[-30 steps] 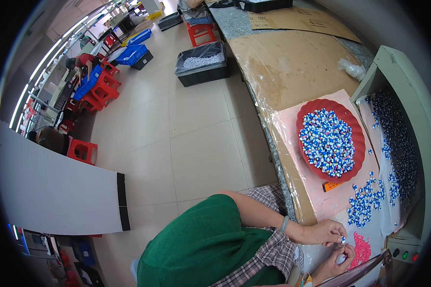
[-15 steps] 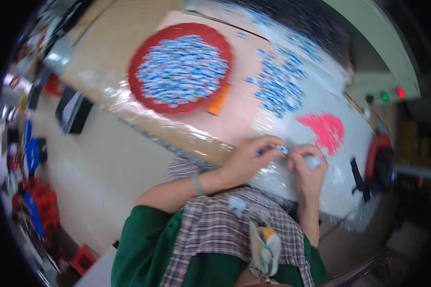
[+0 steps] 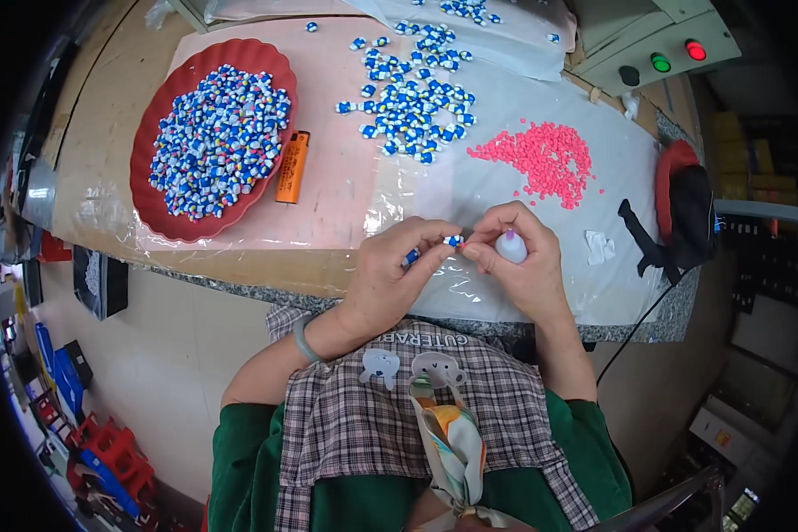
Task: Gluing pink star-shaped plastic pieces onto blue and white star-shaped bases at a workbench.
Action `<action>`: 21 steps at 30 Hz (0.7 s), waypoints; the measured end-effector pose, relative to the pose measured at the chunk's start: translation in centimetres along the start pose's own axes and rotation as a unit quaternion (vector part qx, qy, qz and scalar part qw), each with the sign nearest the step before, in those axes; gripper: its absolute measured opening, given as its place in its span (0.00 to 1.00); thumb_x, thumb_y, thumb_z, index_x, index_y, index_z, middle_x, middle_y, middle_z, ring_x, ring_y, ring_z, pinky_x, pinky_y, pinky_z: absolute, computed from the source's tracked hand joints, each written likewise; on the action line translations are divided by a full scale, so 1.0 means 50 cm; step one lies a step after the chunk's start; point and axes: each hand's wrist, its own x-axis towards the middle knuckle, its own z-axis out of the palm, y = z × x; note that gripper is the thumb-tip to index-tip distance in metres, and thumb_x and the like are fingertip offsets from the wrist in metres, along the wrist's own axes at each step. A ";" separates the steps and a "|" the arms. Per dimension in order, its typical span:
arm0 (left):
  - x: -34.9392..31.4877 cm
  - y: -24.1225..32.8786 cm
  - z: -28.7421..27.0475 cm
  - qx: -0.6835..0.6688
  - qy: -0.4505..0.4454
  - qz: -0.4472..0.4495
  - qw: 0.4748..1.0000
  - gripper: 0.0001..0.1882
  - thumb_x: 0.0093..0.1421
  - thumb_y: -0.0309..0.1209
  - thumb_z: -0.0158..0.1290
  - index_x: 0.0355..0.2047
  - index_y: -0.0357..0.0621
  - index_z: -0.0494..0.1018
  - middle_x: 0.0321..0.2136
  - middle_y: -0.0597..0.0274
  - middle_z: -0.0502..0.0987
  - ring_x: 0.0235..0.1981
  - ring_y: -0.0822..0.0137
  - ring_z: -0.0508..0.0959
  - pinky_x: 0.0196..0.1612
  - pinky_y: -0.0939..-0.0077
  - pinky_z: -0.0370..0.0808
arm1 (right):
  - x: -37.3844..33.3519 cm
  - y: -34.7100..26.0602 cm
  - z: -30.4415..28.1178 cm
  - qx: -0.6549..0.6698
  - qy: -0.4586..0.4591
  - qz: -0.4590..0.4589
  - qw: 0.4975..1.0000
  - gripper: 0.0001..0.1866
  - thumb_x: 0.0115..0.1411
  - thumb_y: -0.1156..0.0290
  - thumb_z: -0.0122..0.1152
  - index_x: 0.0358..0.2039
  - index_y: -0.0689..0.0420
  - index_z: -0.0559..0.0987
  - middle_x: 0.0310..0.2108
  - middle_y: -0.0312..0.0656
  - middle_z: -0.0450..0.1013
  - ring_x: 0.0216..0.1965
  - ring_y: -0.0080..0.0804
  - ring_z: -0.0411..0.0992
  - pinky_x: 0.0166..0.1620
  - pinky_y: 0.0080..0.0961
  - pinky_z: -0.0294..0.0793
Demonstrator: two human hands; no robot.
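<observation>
My left hand (image 3: 390, 270) pinches a small blue-and-white figure piece (image 3: 453, 240) between thumb and forefinger. A second blue-and-white piece (image 3: 410, 257) is tucked among its fingers. Closed around a small whitish squeeze bottle (image 3: 511, 247) with a purple tip, my right hand (image 3: 528, 262) brings its thumb and forefinger against the pinched figure piece. Whether those fingertips also hold a tiny part, I cannot tell. Beyond my hands lie a heap of tiny pink pieces (image 3: 545, 160) and a loose spread of blue-and-white figure pieces (image 3: 417, 111).
A red scalloped tray (image 3: 144, 191) at the left is heaped with figure pieces; an orange lighter-like stick (image 3: 293, 168) lies beside it. Clear film covers the table. At right are a white scrap (image 3: 599, 247), a black strap (image 3: 638, 239) and a grey box with lit buttons (image 3: 661, 62).
The whole view has shifted and sharpened, so the table things sit further left and higher. My right fingertips have closed in on the figure piece in my left hand.
</observation>
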 end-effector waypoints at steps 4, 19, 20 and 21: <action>0.001 0.007 0.003 0.003 -0.007 -0.015 1.000 0.11 0.57 0.21 0.57 0.41 0.39 0.77 0.28 0.61 0.76 0.24 0.75 0.71 0.27 0.81 0.68 | 0.004 -0.004 -0.003 -0.009 -0.014 0.008 1.000 0.12 0.53 0.82 0.66 0.36 0.60 0.74 0.29 0.36 0.74 0.28 0.18 0.71 0.28 0.15 0.72; 0.000 0.001 0.008 0.063 -0.019 0.056 0.996 0.11 0.56 0.20 0.57 0.40 0.39 0.76 0.29 0.56 0.78 0.27 0.65 0.78 0.29 0.76 0.73 | 0.007 -0.007 -0.015 -0.014 -0.051 0.055 0.997 0.12 0.53 0.81 0.65 0.36 0.60 0.74 0.28 0.35 0.73 0.27 0.16 0.70 0.29 0.14 0.71; 0.000 0.000 0.009 0.064 -0.020 0.066 0.996 0.11 0.56 0.20 0.57 0.40 0.39 0.76 0.29 0.56 0.78 0.27 0.64 0.78 0.29 0.76 0.73 | 0.007 -0.008 -0.016 -0.009 -0.055 0.066 0.996 0.12 0.53 0.81 0.65 0.37 0.60 0.74 0.28 0.35 0.73 0.27 0.16 0.70 0.28 0.14 0.71; 0.000 -0.001 0.010 0.064 -0.017 0.084 0.994 0.11 0.56 0.20 0.57 0.40 0.39 0.76 0.29 0.55 0.78 0.26 0.63 0.78 0.29 0.75 0.73 | 0.006 -0.008 -0.018 -0.003 -0.065 0.068 0.996 0.12 0.53 0.81 0.65 0.37 0.60 0.74 0.28 0.35 0.73 0.27 0.15 0.70 0.28 0.14 0.71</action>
